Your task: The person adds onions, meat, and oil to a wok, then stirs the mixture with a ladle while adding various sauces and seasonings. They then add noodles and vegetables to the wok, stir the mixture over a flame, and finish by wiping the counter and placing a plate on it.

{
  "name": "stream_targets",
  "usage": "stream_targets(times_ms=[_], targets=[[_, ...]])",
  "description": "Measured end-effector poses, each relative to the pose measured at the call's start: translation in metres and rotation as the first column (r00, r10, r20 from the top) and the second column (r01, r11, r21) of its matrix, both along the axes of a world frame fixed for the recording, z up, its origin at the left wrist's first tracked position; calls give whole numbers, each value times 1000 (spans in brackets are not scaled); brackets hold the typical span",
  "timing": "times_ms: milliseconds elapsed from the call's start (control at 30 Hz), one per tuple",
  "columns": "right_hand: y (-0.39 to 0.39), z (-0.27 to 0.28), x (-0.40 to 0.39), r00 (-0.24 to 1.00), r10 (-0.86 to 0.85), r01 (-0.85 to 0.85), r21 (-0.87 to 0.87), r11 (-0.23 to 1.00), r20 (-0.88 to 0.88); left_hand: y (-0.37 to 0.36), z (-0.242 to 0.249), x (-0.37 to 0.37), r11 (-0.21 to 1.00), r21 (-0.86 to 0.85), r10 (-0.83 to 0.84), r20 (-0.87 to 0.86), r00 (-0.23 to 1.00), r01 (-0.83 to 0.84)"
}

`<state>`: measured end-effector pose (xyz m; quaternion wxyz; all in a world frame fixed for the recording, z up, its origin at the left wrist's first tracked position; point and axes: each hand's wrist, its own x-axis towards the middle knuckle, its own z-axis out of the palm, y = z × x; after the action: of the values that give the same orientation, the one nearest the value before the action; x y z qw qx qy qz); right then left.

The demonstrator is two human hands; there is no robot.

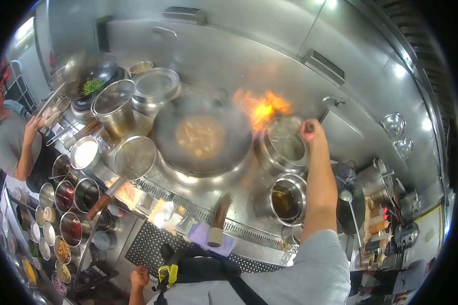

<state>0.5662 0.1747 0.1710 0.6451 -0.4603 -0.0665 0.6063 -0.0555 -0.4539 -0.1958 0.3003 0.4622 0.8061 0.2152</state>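
Observation:
My right hand (314,132) is stretched forward and closed round the brown handle of what looks like a ladle (309,127). Its head is blurred over the steel pot (280,165) just left of the hand. Flames rise behind that pot, beside a large black wok (168,152). Steaming brownish liquid with pale pieces (201,137) fills the wok's middle. Down by my waist, my left hand (140,277) is curled with nothing visible in it. A pot of dark oil-like liquid (285,203) stands below my right forearm.
A round strainer (135,157) lies at the wok's left, near a tall steel pot (118,122). A bristle brush (220,216) rests at the front edge. Several ingredient containers (66,195) crowd the left. Another person (15,137) handles a pan at far left. Bottles (379,223) stand right.

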Motion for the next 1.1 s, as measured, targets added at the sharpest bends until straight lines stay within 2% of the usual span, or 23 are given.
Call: stream_targets(times_ms=[33, 67, 100, 200, 300, 367, 433, 467, 533, 600, 633, 667, 700, 800, 900, 1000, 1033, 1067, 1100], targets=[[0, 10, 0, 938, 115, -110, -35, 993, 328, 3, -2, 1, 999, -33, -12, -10, 1000, 11], [0, 20, 3, 758, 219, -198, -103, 975, 615, 9, -6, 2, 998, -61, -25, -18, 1000, 24], [-5, 25, 7, 484, 304, -251, -203, 946, 820, 15, -10, 1, 996, -18, -89, -40, 995, 88], [-36, 33, -1, 130, 139, -228, -107, 968, 982, 45, -31, -15, 963, 80, -248, -92, 964, 256], [-24, -10, 34, -226, -188, -120, 164, 979, 956, 77, -44, -27, 951, 116, -276, -95, 956, 286], [-59, -21, 23, -137, -261, -16, 261, 965, 956, 102, -13, -23, 958, 141, -237, -94, 967, 248], [-104, -36, -8, -200, -335, 91, 358, 929, 921, 115, -10, -26, 952, 157, -252, -79, 964, 262], [-127, -46, -22, -301, -354, 141, 408, 902, 885, 119, -2, -25, 945, 161, -271, -94, 958, 284], [-184, -39, -44, -3, -328, 85, 327, 941, 945, 123, 1, -29, 918, 130, -356, -151, 922, 375], [-231, -5, -65, 160, -206, 67, 198, 978, 965, 123, -11, -34, 868, 66, -469, -222, 855, 493], [-246, 1, -69, 241, -140, 50, 132, 990, 960, 124, -11, -33, 886, 73, -440, -179, 880, 458], [-248, -16, -57, 276, -205, 9, 211, 978, 939, 122, -12, -30, 904, 77, -409, -134, 902, 421], [-257, -16, -54, 278, -190, -1, 198, 980, 942, 119, -12, -29, 921, 75, -376, -88, 922, 383], [-286, -4, -56, 306, -131, -29, 147, 989, 943, 116, -38, -38, 907, 123, -399, -58, 915, 403], [-304, -12, -50, 392, -252, 25, 263, 964, 885, 105, -47, -40, 955, 79, -287, -2, 958, 286], [-303, -18, -47, 223, -261, 116, 240, 964, 939, 96, -58, -42, 948, -83, -314, -108, 943, 307], [-303, -17, -46, 162, -261, 151, 238, 960, 952, 91, -63, -43, 931, -80, -363, -118, 924, 355], [-299, -12, -43, 33, -194, 160, 187, 969, 980, 90, -67, -44, 911, -74, -411, -129, 902, 405], [-297, -11, -40, 108, -206, 152, 189, 970, 973, 91, -66, -42, 890, -61, -456, -142, 879, 452]])
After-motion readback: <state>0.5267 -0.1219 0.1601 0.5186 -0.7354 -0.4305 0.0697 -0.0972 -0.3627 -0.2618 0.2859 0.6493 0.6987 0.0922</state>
